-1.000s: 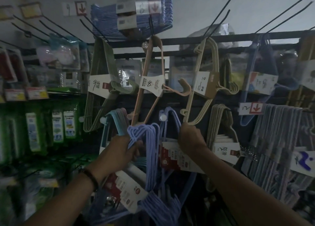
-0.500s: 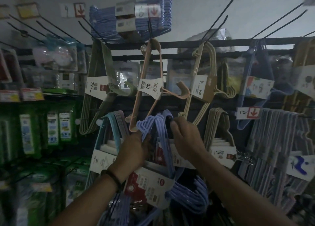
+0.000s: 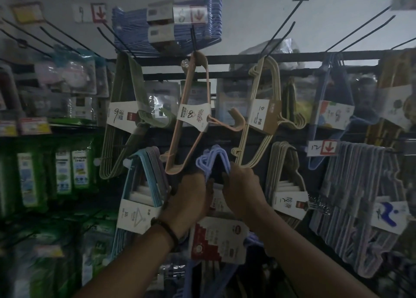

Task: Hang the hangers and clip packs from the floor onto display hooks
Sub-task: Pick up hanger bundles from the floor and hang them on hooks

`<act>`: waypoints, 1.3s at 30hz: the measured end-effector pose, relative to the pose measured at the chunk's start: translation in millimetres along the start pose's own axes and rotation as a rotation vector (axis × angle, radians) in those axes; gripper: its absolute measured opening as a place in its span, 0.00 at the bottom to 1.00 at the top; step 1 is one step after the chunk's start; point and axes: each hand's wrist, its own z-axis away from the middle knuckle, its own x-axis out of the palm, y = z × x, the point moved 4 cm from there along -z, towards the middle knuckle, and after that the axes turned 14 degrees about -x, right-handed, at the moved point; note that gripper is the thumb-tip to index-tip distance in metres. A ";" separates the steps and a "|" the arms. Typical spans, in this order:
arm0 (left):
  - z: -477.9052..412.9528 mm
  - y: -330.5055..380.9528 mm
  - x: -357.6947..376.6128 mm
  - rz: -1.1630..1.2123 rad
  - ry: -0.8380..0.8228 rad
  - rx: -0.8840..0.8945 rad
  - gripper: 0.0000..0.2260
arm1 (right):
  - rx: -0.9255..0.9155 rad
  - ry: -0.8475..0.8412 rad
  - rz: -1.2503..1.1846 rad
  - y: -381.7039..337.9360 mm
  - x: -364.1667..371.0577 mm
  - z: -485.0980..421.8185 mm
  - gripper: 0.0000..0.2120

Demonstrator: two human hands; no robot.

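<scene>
Lilac hanger pack (image 3: pixel 213 157) between left hand (image 3: pixel 189 201) and right hand (image 3: pixel 243 189), both gripping it

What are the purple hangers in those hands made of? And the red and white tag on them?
The purple hangers look like plastic, or plastic-coated wire: thin, smooth rods, evenly coloured and slightly shiny. The dim light leaves that open. The red and white tag looks like printed card, since it is flat, stiff and straight-edged.
</scene>
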 end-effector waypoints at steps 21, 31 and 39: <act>-34.8 -3.7 33.5 -0.174 0.070 -0.004 0.19 | 0.087 -0.233 0.222 35.6 35.1 -61.6 0.10; -8.9 -33.7 67.9 -0.165 0.006 -0.076 0.21 | 0.058 -0.202 0.032 58.0 53.6 -42.7 0.15; -13.8 -32.0 62.8 -0.054 -0.116 -0.143 0.19 | 0.012 -0.126 -0.015 56.7 62.0 -38.9 0.10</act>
